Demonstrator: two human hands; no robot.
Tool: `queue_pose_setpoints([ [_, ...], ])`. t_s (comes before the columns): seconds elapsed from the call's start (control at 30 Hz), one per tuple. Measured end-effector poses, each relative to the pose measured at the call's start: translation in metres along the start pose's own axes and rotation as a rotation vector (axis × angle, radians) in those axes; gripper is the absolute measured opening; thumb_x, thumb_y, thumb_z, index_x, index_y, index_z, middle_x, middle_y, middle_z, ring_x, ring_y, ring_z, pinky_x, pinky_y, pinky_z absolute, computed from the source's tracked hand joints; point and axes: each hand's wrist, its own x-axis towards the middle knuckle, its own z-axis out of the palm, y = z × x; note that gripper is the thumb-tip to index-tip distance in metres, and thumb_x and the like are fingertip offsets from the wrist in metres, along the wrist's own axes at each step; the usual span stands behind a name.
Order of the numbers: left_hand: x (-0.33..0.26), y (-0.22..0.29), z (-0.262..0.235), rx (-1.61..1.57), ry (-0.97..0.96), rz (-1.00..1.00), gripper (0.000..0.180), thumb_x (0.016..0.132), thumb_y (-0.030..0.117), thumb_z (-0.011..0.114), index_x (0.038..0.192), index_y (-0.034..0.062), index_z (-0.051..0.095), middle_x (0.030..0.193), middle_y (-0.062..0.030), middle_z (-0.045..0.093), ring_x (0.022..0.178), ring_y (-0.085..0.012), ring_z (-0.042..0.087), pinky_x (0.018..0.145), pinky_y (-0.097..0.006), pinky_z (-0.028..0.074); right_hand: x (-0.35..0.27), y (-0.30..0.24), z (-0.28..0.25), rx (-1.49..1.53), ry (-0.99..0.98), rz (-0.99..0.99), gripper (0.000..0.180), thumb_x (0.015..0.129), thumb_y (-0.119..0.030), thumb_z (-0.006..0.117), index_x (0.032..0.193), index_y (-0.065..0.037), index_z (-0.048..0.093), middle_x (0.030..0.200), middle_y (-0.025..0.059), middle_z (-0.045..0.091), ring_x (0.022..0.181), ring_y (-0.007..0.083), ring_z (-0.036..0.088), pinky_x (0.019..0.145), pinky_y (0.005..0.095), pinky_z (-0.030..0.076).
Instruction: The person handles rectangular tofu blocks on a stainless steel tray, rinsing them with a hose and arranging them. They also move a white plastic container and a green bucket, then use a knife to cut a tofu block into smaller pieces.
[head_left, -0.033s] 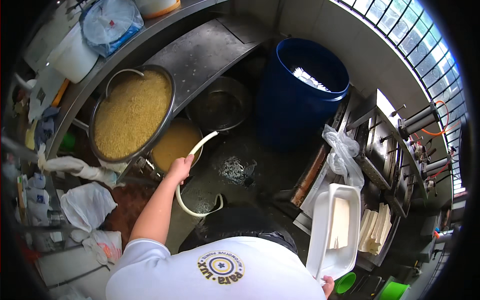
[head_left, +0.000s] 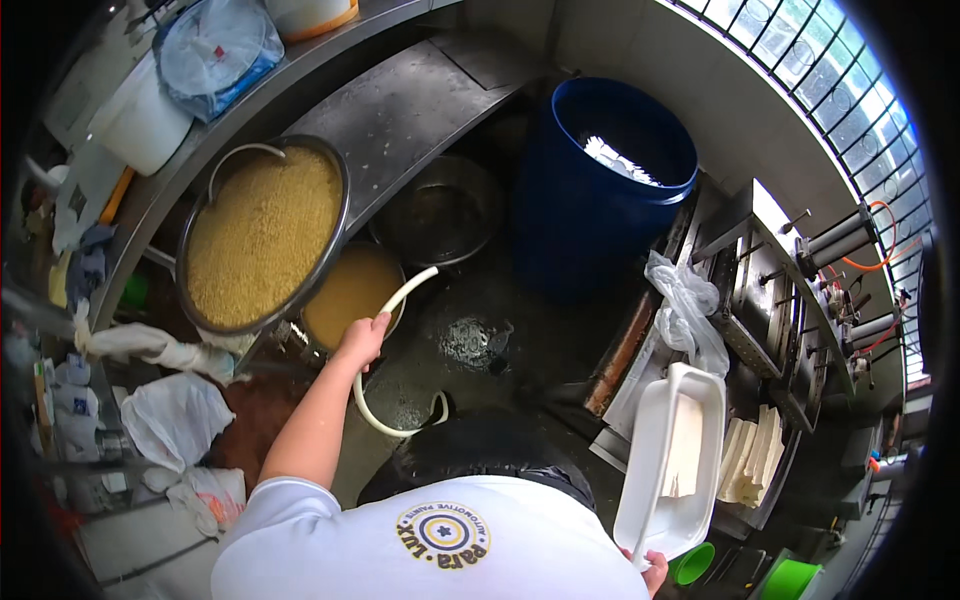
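My left hand [head_left: 362, 340] is closed around an off-white hose [head_left: 378, 424]. One hose end sticks up past my fingers beside a pot of cloudy yellowish liquid [head_left: 350, 285]; the rest curves down toward my legs. At lower right, my right hand [head_left: 652, 572] grips the near end of a long white plastic tub [head_left: 622, 520]. Inside that tub lies a flat cream-coloured piece [head_left: 684, 450]; what it is made of I cannot tell. Several similar cream slabs [head_left: 750, 455] stand beside the tub. The fingertips of my right hand are partly hidden by the tub's end.
A big metal basin of pale yellow grains [head_left: 262, 235] sits at the left, by a metal counter [head_left: 390, 110]. Beyond are a dark metal basin [head_left: 437, 210] and a blue barrel [head_left: 600, 230]. Metal press-like equipment [head_left: 770, 290] lines the right. The floor [head_left: 470, 345] looks wet.
The far end of the white tub has shifted very slightly right. My left hand and the hose look almost the same.
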Motion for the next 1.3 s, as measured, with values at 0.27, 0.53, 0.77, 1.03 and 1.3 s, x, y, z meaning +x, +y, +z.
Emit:
queue_pose_setpoints([
  [0.27, 0.065, 0.012, -0.04, 0.016, -0.106, 0.047, 0.062, 0.108, 0.059, 0.045, 0.09, 0.002, 0.061, 0.063, -0.009, 0.061, 0.042, -0.0228, 0.057, 0.043, -0.039, 0.05, -0.11, -0.1, 0.146, 0.439, 0.193, -0.08, 0.038, 0.101, -0.02, 0.061, 0.12, 0.013, 0.06, 0.099, 0.0216, 0.069, 0.085, 0.035, 0.068, 0.073, 0.0435, 0.06],
  [0.53, 0.069, -0.007, -0.052, -0.314, -0.228, 0.018, 0.056, 0.11, 0.056, 0.048, 0.087, 0.0052, 0.055, 0.065, -0.006, 0.06, 0.042, -0.0131, 0.05, 0.038, -0.031, 0.045, -0.055, -0.282, 0.323, 0.575, -0.273, -0.335, 0.043, 0.087, -0.001, 0.06, 0.13, 0.001, 0.056, 0.114, 0.0128, 0.064, 0.106, 0.0294, 0.068, 0.094, 0.0484, 0.059],
  [0.77, 0.033, 0.027, -0.056, -0.096, -0.046, 0.13, 0.058, 0.108, 0.055, 0.052, 0.09, 0.0017, 0.065, 0.071, -0.0106, 0.067, 0.059, -0.0239, 0.064, 0.06, -0.04, 0.052, 0.069, -0.425, 0.627, 0.64, -0.803, -0.388, 0.062, 0.089, -0.001, 0.054, 0.148, 0.008, 0.04, 0.134, 0.0212, 0.061, 0.125, 0.0391, 0.064, 0.103, 0.0602, 0.057],
  [1.03, 0.011, 0.014, -0.058, -0.231, 0.285, -0.121, 0.052, 0.108, 0.048, 0.055, 0.089, 0.001, 0.067, 0.075, -0.0127, 0.071, 0.07, -0.0285, 0.07, 0.069, -0.044, 0.054, 0.057, -0.562, 0.949, 0.407, -0.784, -0.181, 0.049, 0.077, -0.003, 0.057, 0.125, -0.008, 0.048, 0.114, 0.0193, 0.052, 0.09, 0.0432, 0.064, 0.044, 0.0564, 0.052],
  [1.3, -0.025, 0.041, -0.036, -0.189, 0.338, -0.249, 0.05, 0.107, 0.048, 0.056, 0.095, 0.0012, 0.067, 0.084, -0.0179, 0.074, 0.084, -0.0384, 0.073, 0.076, -0.047, 0.055, 0.124, -0.64, 1.11, 0.56, -0.656, -0.288, 0.076, 0.097, -0.04, 0.073, 0.155, -0.02, 0.028, 0.163, 0.0136, 0.034, 0.144, 0.0452, 0.042, 0.093, 0.0751, 0.053],
])
